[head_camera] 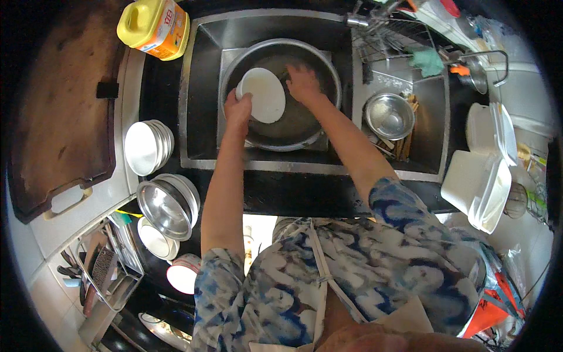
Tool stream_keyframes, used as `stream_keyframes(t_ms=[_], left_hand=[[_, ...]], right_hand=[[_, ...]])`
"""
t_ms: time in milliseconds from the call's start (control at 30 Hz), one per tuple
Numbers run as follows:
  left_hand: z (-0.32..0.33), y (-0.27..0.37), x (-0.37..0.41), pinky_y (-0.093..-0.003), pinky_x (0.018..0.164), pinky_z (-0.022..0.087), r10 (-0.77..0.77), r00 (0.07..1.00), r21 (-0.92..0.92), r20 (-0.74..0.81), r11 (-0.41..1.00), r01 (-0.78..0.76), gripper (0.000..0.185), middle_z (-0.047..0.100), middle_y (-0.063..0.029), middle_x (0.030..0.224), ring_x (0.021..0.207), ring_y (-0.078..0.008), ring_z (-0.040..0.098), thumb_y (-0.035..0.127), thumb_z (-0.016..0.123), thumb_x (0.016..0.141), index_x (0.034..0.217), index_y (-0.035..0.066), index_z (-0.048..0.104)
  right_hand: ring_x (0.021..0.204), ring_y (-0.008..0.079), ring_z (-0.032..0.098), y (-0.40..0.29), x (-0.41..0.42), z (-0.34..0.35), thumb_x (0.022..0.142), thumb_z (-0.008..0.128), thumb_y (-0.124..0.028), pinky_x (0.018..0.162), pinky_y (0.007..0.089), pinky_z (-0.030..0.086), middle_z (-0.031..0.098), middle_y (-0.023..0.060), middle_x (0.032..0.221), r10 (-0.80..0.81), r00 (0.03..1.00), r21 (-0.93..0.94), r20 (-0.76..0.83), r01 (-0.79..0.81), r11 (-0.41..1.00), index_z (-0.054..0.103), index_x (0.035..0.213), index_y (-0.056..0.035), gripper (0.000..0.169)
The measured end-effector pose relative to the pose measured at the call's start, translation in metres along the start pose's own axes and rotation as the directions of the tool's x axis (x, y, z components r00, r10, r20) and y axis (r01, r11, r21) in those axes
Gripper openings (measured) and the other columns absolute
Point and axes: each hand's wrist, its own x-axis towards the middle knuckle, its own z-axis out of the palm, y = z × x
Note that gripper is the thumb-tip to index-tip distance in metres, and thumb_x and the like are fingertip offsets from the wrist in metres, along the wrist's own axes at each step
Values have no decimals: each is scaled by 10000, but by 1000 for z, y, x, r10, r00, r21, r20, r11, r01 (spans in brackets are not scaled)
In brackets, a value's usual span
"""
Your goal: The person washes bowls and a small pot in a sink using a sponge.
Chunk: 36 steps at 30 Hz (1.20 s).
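Observation:
My left hand (238,109) grips the rim of a white bowl (265,96), tilted over a large round metal basin (281,147). The basin stands in the left compartment of a steel sink (206,164) and seems to hold murky water. My right hand (303,81) is inside the basin, to the right of the bowl and apart from it, its fingers spread and somewhat blurred. Nothing shows in that hand. What lies at the bottom of the basin cannot be made out.
Left of the sink stand a yellow detergent jug (154,28), stacked white bowls (143,148) and metal bowls (165,209). The right compartment holds a small steel bowl (390,116) beside wooden chopsticks (403,149), below a wire rack (391,39). White rectangular containers (466,182) stand at the right.

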Motion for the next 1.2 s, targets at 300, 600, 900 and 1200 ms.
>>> stream_keyframes(t_ms=[300,600,900,1200], left_hand=[[22,-44,51,-393,940,368,-62,987,432,-146,894,120,765,453,-258,1220,1131,-370,451,378,535,756,1343,3,221],[13,-82,89,-469,921,379,-496,843,110,209,868,483,757,295,-211,1359,1172,-354,405,399,499,805,1398,145,104],[24,-77,76,-576,876,358,-301,938,-25,173,950,310,880,236,-165,1389,1181,-397,360,370,557,773,1395,93,0],[17,-73,75,-389,946,361,-202,979,93,-16,975,203,760,309,-194,1346,1189,-337,381,216,511,769,1382,25,103]], right_hand=[[897,323,574,-6,-13,46,781,580,-222,805,385,467,535,157,1122,-42,854,238,518,-97,966,423,1222,-63,495],[1102,271,475,-20,-58,47,746,585,-163,942,436,340,530,134,1158,-436,864,-234,252,492,839,408,1263,-155,547],[1041,303,517,-17,-66,43,740,588,-195,941,505,309,594,76,1057,-440,863,21,247,450,893,522,1153,-171,419],[1075,298,491,-33,-69,47,763,566,-225,940,558,262,600,89,1054,-294,931,310,217,220,925,608,1024,-175,268]])
